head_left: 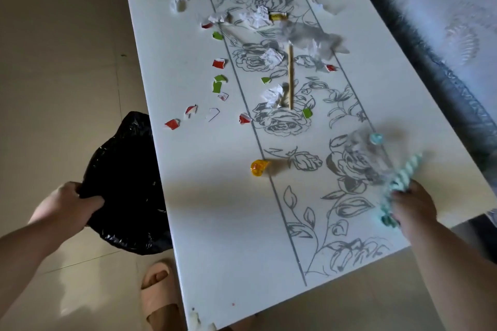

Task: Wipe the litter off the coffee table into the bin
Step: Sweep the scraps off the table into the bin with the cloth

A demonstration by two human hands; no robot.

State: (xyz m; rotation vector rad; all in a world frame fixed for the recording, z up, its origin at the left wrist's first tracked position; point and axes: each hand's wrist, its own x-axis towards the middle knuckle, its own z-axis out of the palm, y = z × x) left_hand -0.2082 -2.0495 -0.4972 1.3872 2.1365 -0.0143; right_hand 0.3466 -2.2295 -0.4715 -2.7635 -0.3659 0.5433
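Observation:
The white coffee table [215,223] with grey flower drawings carries scattered litter: red and green paper scraps [219,63], crumpled white tissues [273,94], a wooden stick [290,76], an orange wrapper [258,168] and a small yellow packet [277,16]. My left hand [72,204] grips the rim of the bin lined with a black bag [126,183], held against the table's left edge. My right hand [414,204] holds a teal and white striped cloth [403,177] over the table's right side, blurred by motion. A blurred clear plastic bottle with a blue cap [375,138] lies beside the cloth.
A sofa with a patterned pale cover [443,21] runs along the table's right side. My foot in a beige slipper [158,293] stands on the tiled floor [53,62] at the table's near left corner.

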